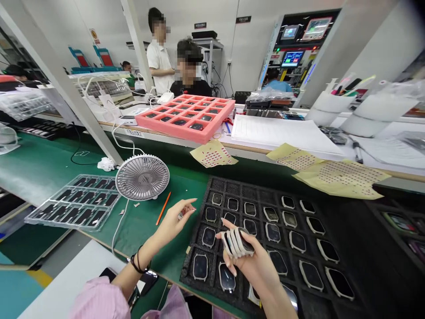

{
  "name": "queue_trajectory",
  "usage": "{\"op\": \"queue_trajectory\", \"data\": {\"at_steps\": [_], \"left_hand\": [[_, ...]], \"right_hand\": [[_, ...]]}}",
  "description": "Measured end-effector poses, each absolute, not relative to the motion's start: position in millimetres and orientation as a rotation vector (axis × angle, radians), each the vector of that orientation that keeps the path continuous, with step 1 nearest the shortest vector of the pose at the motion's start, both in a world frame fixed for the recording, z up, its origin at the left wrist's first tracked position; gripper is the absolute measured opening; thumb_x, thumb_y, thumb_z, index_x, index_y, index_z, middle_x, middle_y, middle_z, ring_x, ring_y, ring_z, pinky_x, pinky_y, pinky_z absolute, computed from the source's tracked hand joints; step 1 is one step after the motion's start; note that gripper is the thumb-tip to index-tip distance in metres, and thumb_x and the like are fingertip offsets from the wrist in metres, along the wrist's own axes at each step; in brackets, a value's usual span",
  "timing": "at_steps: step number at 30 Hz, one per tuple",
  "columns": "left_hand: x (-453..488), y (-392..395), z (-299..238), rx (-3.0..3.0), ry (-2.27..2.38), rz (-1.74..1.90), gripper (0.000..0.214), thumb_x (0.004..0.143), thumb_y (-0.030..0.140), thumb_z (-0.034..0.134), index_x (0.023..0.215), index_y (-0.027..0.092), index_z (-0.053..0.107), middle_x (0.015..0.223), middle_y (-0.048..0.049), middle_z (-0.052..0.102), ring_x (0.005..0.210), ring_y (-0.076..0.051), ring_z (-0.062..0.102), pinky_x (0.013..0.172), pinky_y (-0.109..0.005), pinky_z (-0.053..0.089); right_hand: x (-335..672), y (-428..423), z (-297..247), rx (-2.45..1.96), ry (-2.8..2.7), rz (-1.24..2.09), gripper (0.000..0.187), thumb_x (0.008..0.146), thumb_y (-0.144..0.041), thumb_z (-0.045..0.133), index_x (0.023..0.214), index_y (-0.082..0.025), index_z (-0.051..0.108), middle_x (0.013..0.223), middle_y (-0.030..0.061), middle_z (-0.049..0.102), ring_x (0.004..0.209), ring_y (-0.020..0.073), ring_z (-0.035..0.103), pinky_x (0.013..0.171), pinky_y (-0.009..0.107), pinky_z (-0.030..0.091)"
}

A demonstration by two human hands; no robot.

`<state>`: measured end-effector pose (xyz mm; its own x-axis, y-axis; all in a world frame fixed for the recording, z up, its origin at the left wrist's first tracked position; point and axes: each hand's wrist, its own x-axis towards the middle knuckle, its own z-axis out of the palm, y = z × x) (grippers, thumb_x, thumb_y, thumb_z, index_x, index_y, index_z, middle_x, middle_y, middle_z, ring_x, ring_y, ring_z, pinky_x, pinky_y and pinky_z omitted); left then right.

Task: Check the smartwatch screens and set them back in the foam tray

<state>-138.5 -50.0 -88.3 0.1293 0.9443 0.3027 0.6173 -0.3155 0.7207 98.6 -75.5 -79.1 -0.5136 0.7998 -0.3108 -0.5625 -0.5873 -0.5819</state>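
My right hand [250, 261] sits over a black foam tray [195, 261] and grips a small stack of watch cases [237, 243] banded by white strips. The tray holds several rows of rounded-square watch cases with dark faces [208, 237]. My left hand [172, 221] hovers above the green mat [139, 235], just left of the tray. Its thumb and fingertips pinch a tiny silver and red item [180, 215], too small to identify.
A grey desk fan [142, 177] and a clear tray of dark parts [71, 202] stand left. An orange pencil [163, 208] lies nearby. Yellow dotted sheets [341, 179] and a pink foam tray [186, 117] lie ahead. Two people [187, 71] are beyond the bench.
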Motion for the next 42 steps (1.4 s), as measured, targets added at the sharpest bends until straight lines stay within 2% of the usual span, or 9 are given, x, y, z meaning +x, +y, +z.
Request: {"op": "queue_trajectory", "data": {"at_steps": [2, 5, 11, 17, 22, 29, 33, 36, 42], "left_hand": [[-125, -56, -69, 2.045, 1.362, 1.067, 0.028, 0.095, 0.022, 0.046, 0.119, 0.019, 0.058, 0.092, -0.0042, 0.064, 0.082, -0.014, 0.06, 0.076, -0.028, 0.049], [-105, -62, -49, 2.1, 1.055, 1.163, 0.016, 0.09, 0.019, 0.055, 0.1, 0.017, 0.067, 0.088, -0.0051, 0.069, 0.084, -0.014, 0.063, 0.077, -0.027, 0.051], [-89, -54, -41, 2.185, 0.65, 1.14, 0.011, 0.085, 0.022, 0.064, 0.082, 0.017, 0.073, 0.09, -0.0084, 0.069, 0.086, -0.017, 0.066, 0.079, -0.03, 0.052], [-90, -49, -41, 2.287, 0.629, 1.075, 0.014, 0.086, 0.024, 0.063, 0.082, 0.019, 0.075, 0.084, -0.0068, 0.065, 0.086, -0.016, 0.063, 0.079, -0.029, 0.049], [-92, -48, -41, 2.327, 0.58, 0.989, 0.017, 0.089, 0.024, 0.058, 0.088, 0.021, 0.075, 0.086, -0.0069, 0.066, 0.087, -0.015, 0.062, 0.081, -0.029, 0.049], [-96, -50, -41, 2.181, 0.509, 0.805, 0.017, 0.088, 0.027, 0.059, 0.092, 0.018, 0.072, 0.092, -0.0073, 0.063, 0.089, -0.015, 0.06, 0.083, -0.027, 0.05], [-97, -52, -48, 2.068, 0.516, 0.647, 0.026, 0.075, 0.036, 0.073, 0.083, 0.015, 0.061, 0.088, -0.0045, 0.059, 0.082, -0.014, 0.057, 0.075, -0.024, 0.049], [-98, -54, -57, 2.094, 0.57, 0.494, 0.037, 0.069, 0.041, 0.077, 0.082, 0.018, 0.051, 0.079, 0.0002, 0.055, 0.071, -0.012, 0.051, 0.065, -0.022, 0.045], [-99, -59, -71, 2.132, 0.557, 0.41, 0.035, 0.073, 0.041, 0.073, 0.088, 0.018, 0.051, 0.08, 0.0012, 0.054, 0.068, -0.011, 0.05, 0.063, -0.022, 0.041]], "right_hand": [[97, -73, -76, -0.681, -0.506, 2.152, 0.055, 0.085, -0.037, 0.05, 0.134, -0.012, 0.046, 0.097, 0.0151, 0.068, 0.049, 0.0183, 0.06, 0.038, 0.027, 0.038], [94, -72, -74, -0.633, -0.475, 2.19, 0.047, 0.085, -0.038, 0.049, 0.126, -0.013, 0.053, 0.092, 0.0114, 0.068, 0.05, 0.0179, 0.06, 0.038, 0.026, 0.038], [88, -73, -75, -0.541, -0.456, 2.271, 0.027, 0.083, -0.039, 0.055, 0.092, -0.015, 0.061, 0.065, 0.0025, 0.062, 0.047, 0.0171, 0.059, 0.035, 0.023, 0.037], [86, -74, -75, -0.5, -0.459, 2.31, 0.028, 0.081, -0.039, 0.057, 0.096, -0.015, 0.059, 0.064, 0.0006, 0.061, 0.047, 0.018, 0.062, 0.033, 0.023, 0.04], [85, -76, -76, -0.5, -0.469, 2.34, 0.027, 0.081, -0.041, 0.058, 0.082, -0.013, 0.059, 0.057, 0.001, 0.059, 0.047, 0.0172, 0.062, 0.033, 0.021, 0.04], [89, -83, -83, -0.58, -0.629, 2.307, 0.031, 0.083, -0.04, 0.055, 0.096, -0.012, 0.059, 0.056, 0.0015, 0.061, 0.045, 0.0172, 0.061, 0.033, 0.021, 0.042], [90, -98, -88, -0.717, -0.792, 2.308, 0.041, 0.081, -0.037, 0.058, 0.114, -0.014, 0.054, 0.063, 0.0013, 0.063, 0.042, 0.0153, 0.061, 0.033, 0.019, 0.042], [86, -107, -97, -0.826, -0.805, 2.33, 0.047, 0.077, -0.039, 0.062, 0.115, -0.014, 0.052, 0.062, -0.0006, 0.062, 0.04, 0.0131, 0.06, 0.034, 0.018, 0.042], [74, -113, -120, -0.818, -0.793, 2.344, 0.056, 0.075, -0.045, 0.062, 0.12, -0.012, 0.05, 0.053, -0.0018, 0.058, 0.037, 0.0145, 0.057, 0.032, 0.018, 0.039]]}}
